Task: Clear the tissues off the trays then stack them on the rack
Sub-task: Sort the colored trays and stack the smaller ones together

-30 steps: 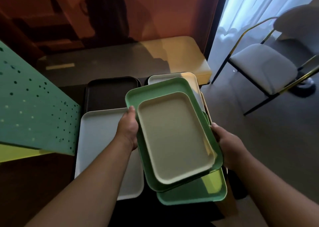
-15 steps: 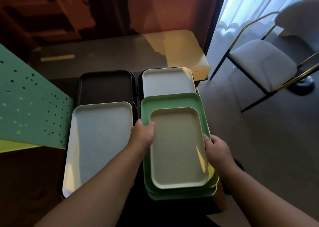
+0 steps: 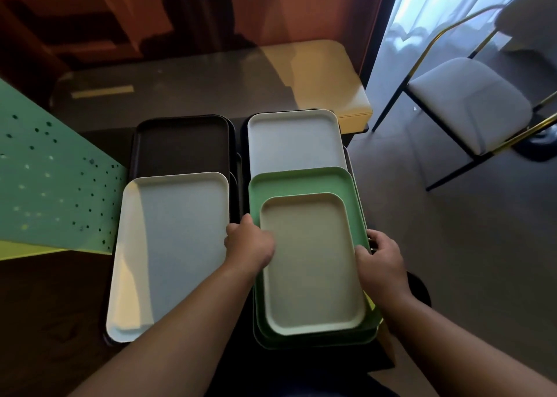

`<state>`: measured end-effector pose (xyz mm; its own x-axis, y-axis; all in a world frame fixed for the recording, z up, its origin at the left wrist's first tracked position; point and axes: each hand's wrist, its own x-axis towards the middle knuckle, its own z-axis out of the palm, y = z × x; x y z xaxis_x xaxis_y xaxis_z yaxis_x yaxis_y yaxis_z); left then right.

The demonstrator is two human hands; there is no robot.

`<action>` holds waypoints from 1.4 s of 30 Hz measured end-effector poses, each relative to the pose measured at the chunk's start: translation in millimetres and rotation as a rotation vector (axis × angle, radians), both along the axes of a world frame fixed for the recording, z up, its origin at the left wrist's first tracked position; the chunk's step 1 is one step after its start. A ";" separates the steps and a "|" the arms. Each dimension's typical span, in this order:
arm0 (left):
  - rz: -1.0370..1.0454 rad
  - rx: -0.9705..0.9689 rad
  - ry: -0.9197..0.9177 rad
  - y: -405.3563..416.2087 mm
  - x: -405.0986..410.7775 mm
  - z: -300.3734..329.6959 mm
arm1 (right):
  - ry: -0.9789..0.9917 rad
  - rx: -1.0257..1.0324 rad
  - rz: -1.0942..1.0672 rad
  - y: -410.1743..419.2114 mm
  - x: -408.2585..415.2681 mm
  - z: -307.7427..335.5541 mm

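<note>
A small cream tray (image 3: 310, 264) lies inside a green tray (image 3: 301, 182), which rests on more green trays at the near right of the dark rack (image 3: 241, 161). My left hand (image 3: 248, 244) grips the left rim of this stack and my right hand (image 3: 378, 259) grips its right rim. Behind the stack lies a white tray (image 3: 294, 138). A large white tray (image 3: 171, 246) sits at the near left, with a dark brown tray (image 3: 180, 145) behind it. No tissues are visible on any tray.
A glass-topped table (image 3: 196, 86) with a yellowish corner stands behind the rack. A green dotted panel (image 3: 51, 185) lies to the left. A white-cushioned chair (image 3: 467, 101) with gold and black legs stands on the grey floor at the right, by a curtained window.
The green and cream trays were held tilted above the rack; both hands have lowered them flat onto the green stack at the near right and squared them up.
</note>
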<state>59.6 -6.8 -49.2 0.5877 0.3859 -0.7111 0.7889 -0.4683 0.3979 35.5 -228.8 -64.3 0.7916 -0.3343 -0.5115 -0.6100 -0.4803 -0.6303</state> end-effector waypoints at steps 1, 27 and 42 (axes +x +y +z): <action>0.001 0.001 0.005 -1.5 -0.6 0.8 | 0.015 0.009 0.000 -1.7 -0.8 -3.2; 0.193 -0.098 -0.278 19.4 129.2 9.3 | -0.020 0.197 0.020 28.9 155.0 21.0; 0.129 -0.164 -0.186 17.1 121.8 -9.2 | 0.048 0.089 0.012 27.7 172.8 -23.7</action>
<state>181.4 10.3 -58.3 0.6678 0.3544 -0.6545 0.7438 -0.2860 0.6041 208.3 -201.1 -87.9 0.7692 -0.2770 -0.5759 -0.6351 -0.4310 -0.6410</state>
